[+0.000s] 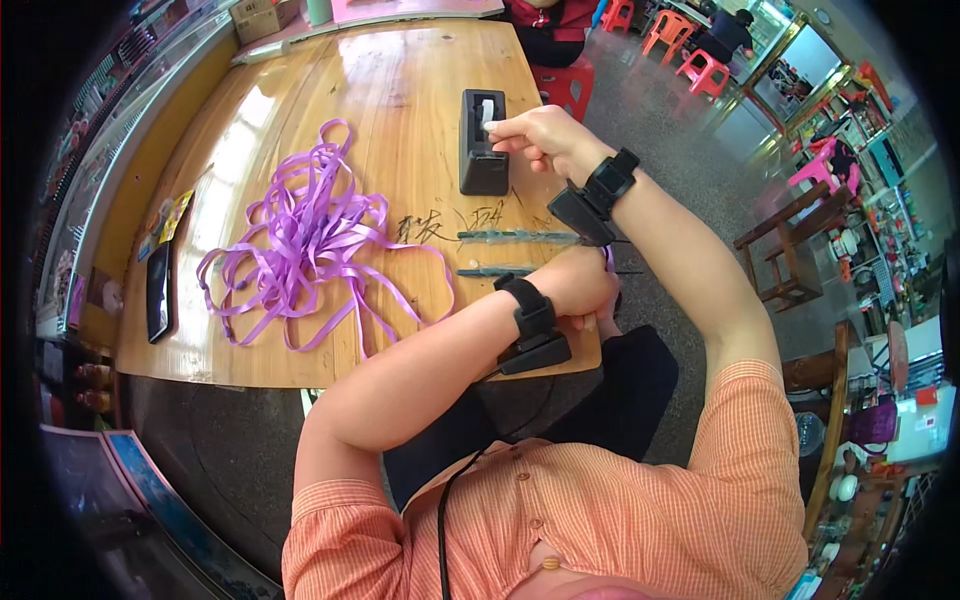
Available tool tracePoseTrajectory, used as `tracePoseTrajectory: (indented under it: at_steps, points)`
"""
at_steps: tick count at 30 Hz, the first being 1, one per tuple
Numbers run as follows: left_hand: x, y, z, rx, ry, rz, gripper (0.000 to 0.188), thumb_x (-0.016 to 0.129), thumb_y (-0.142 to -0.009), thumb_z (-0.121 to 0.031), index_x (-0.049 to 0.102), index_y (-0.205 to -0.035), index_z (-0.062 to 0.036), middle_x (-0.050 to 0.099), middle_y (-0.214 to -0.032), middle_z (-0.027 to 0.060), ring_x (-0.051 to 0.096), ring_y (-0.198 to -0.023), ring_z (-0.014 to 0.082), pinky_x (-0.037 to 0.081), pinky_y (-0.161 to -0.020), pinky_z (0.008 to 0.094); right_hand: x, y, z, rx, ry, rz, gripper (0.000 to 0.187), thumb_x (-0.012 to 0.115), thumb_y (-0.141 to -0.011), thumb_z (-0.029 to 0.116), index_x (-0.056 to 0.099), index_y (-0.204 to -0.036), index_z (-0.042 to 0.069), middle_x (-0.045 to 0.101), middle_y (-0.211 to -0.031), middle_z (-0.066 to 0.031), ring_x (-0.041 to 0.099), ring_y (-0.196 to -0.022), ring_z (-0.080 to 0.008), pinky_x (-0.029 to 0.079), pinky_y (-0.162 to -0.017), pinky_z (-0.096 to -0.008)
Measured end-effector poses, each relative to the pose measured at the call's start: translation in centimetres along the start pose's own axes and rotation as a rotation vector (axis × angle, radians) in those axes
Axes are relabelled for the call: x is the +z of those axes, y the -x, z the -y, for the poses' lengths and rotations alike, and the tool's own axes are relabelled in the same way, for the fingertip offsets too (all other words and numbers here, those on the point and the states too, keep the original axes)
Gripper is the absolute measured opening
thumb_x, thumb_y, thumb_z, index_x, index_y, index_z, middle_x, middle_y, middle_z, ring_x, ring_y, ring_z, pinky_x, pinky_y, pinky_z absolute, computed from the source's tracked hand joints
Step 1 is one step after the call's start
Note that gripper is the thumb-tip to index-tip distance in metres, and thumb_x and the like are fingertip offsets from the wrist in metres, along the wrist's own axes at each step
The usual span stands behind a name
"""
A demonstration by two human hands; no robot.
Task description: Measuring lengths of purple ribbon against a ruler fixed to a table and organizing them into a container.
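Observation:
My right hand point(545, 138) reaches to the black tape dispenser point(484, 178), its thumb and forefinger pinched at the white tape point(488, 110); the other fingers are curled. At the table's right edge my left hand point(582, 280) is closed, and a bit of purple ribbon shows at its far side. Most of its fingers are hidden from view. Two thin greenish rods in clear wrapping, a farther rod point(515, 237) and a nearer rod point(490, 272), lie beside that hand. Left of them a loose, tangled heap of purple ribbon point(310, 230) spreads over the wood.
A dark phone-like slab point(160, 290) lies at the left edge of the wooden table point(420, 70). A cardboard box point(262, 18) sits at the far left corner. Beyond the far right corner, a person point(548, 30) sits by a red stool point(566, 84). A wooden chair point(795, 245) stands at right.

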State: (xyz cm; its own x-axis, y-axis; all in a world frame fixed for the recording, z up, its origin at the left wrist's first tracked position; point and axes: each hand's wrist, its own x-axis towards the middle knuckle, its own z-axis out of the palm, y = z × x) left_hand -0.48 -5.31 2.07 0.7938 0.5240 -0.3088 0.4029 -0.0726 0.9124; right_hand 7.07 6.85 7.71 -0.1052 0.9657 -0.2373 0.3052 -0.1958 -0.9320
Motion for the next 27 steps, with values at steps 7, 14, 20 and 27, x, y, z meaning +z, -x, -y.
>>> tracePoseTrajectory:
  at_steps: [7,14,20,27]
  points:
    - [0.2,-0.3,0.4,0.061,0.016,-0.01,0.023,0.045,-0.102,-0.014,0.056,-0.094,0.0041,0.065,-0.066,0.0095,0.059,-0.043,0.0174,0.048,-0.04,0.0304,0.4,-0.2,-0.2,0.073,-0.232,-0.029,0.019,0.076,-0.088,0.019,0.07,-0.095,0.003,0.07,-0.083,-0.0025,0.039,-0.048,-0.0017,0.033,-0.042,-0.0205]
    - [-0.4,-0.9,1.3,0.092,0.1,0.013,0.023,0.047,-0.101,-0.016,0.06,-0.094,0.0012,0.066,-0.068,0.0087,0.061,-0.046,0.0168,0.047,-0.04,0.0294,0.2,2.6,0.5,0.021,-0.29,0.109,0.012,0.072,-0.09,0.017,0.068,-0.092,0.006,0.066,-0.078,0.0015,0.039,-0.051,-0.0002,0.031,-0.044,-0.0186]
    - [-1.5,1.5,-1.0,-0.003,0.104,0.156,0.033,0.044,-0.103,-0.02,0.065,-0.082,-0.0042,0.068,-0.072,0.0072,0.064,-0.052,0.0158,0.05,-0.045,0.0273,0.9,6.0,-1.2,0.157,-0.295,0.195,0.015,0.073,-0.091,0.018,0.067,-0.093,0.004,0.064,-0.081,0.0004,0.037,-0.051,0.0004,0.03,-0.042,-0.0187]
    - [-0.2,1.2,0.0,0.095,0.208,0.067,0.035,0.041,-0.102,-0.019,0.065,-0.082,-0.0047,0.068,-0.07,0.0075,0.064,-0.049,0.0157,0.051,-0.044,0.0265,1.1,4.8,-4.4,0.228,-0.156,0.174,0.018,0.071,-0.092,0.017,0.065,-0.089,0.0,0.061,-0.079,-0.0038,0.039,-0.052,-0.004,0.03,-0.042,-0.0204]
